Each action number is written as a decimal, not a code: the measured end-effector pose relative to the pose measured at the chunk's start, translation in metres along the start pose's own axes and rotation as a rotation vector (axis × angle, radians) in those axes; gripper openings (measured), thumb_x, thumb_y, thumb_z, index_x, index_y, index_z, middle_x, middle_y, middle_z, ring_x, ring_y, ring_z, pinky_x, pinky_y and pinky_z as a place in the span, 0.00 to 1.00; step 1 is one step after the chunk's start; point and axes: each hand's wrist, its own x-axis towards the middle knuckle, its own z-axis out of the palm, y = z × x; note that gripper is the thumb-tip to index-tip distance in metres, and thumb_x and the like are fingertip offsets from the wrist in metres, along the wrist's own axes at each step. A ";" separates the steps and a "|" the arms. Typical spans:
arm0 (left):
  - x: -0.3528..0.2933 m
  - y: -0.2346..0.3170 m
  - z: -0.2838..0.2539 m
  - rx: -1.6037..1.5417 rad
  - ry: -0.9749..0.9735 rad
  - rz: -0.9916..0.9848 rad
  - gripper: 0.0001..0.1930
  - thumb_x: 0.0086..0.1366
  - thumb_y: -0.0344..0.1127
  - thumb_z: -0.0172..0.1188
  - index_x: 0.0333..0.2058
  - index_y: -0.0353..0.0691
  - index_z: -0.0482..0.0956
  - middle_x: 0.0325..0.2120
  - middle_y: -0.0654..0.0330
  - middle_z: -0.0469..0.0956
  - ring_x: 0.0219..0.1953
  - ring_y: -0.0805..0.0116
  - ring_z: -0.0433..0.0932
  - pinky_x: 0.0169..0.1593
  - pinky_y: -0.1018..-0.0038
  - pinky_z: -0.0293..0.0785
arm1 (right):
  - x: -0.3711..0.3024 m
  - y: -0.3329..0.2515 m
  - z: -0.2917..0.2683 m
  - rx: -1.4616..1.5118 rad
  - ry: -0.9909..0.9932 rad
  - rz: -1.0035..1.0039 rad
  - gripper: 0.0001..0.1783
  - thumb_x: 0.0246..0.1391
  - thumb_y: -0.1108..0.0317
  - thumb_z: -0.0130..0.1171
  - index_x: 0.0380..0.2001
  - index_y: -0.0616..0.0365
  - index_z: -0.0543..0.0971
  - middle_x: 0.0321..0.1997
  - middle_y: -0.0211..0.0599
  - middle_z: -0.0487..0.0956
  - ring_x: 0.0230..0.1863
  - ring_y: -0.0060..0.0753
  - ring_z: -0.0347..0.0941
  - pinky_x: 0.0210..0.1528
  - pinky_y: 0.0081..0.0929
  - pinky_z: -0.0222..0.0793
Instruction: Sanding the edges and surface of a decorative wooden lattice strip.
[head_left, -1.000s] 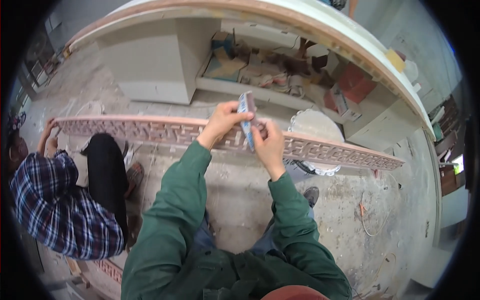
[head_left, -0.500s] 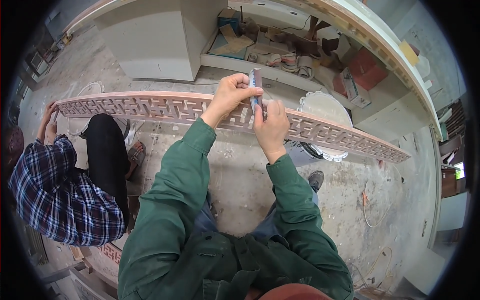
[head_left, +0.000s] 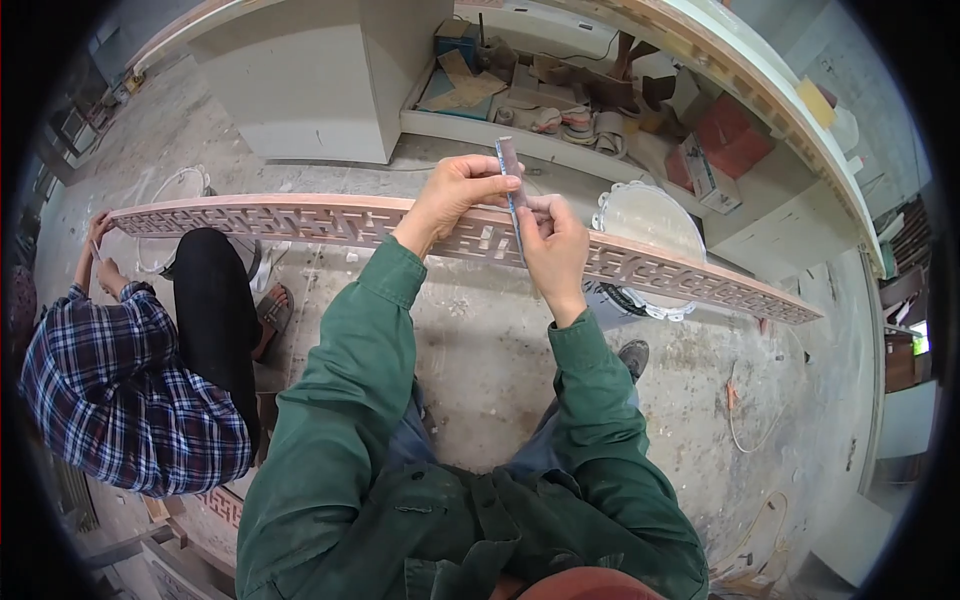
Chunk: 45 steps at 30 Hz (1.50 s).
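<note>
A narrow strip of sandpaper (head_left: 509, 160), greyish-brown with blue print along one edge, stands upright between my hands. My left hand (head_left: 450, 205) pinches it between thumb and fingers at its upper part. Lower down, my right hand (head_left: 556, 248) has its fingers closed on the same strip. Both hands are over the middle of a long, pinkish wooden fretwork board (head_left: 350, 222), cut through with a geometric lattice. The strip's lower end reaches in front of the board; whether it passes into a slot I cannot tell.
White-lidded buckets (head_left: 655, 225) stand under the board. At the left a crouching co-worker in a plaid shirt (head_left: 130, 400) has hands at the board's far end. Beyond is a bench with a cluttered shelf (head_left: 560, 100). An orange-ended cord (head_left: 732, 398) lies on the floor.
The sandpaper strip has turned, so its printed face now shows only as a thin edge. My right hand has shifted slightly right. The co-worker's hands have moved a little.
</note>
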 end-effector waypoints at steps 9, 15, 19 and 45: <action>-0.003 -0.001 -0.011 -0.138 -0.047 0.018 0.15 0.63 0.31 0.62 0.47 0.29 0.79 0.39 0.57 0.81 0.38 0.71 0.80 0.45 0.77 0.79 | 0.002 0.000 -0.005 0.542 -0.252 0.105 0.11 0.60 0.69 0.55 0.44 0.57 0.71 0.28 0.33 0.78 0.18 0.18 0.70 0.19 0.16 0.63; -0.003 -0.002 -0.011 -0.039 -0.055 -0.009 0.15 0.65 0.30 0.60 0.49 0.30 0.77 0.40 0.57 0.81 0.38 0.73 0.80 0.44 0.77 0.78 | 0.002 -0.012 -0.010 0.794 -0.418 0.304 0.19 0.64 0.71 0.47 0.58 0.54 0.63 0.26 0.30 0.76 0.13 0.12 0.61 0.13 0.11 0.54; -0.005 -0.004 -0.006 0.367 0.067 0.152 0.16 0.61 0.33 0.64 0.47 0.35 0.80 0.33 0.63 0.81 0.33 0.77 0.77 0.40 0.80 0.75 | 0.008 0.000 -0.035 0.653 -0.290 0.279 0.26 0.64 0.72 0.49 0.64 0.51 0.61 0.23 0.23 0.73 0.15 0.09 0.60 0.16 0.09 0.53; -0.038 -0.032 -0.023 1.450 0.122 0.497 0.16 0.45 0.46 0.70 0.21 0.42 0.75 0.21 0.52 0.76 0.28 0.47 0.76 0.31 0.55 0.70 | -0.123 0.029 -0.059 -0.484 -0.157 0.059 0.34 0.54 0.76 0.50 0.64 0.42 0.65 0.33 0.55 0.77 0.36 0.60 0.74 0.36 0.49 0.69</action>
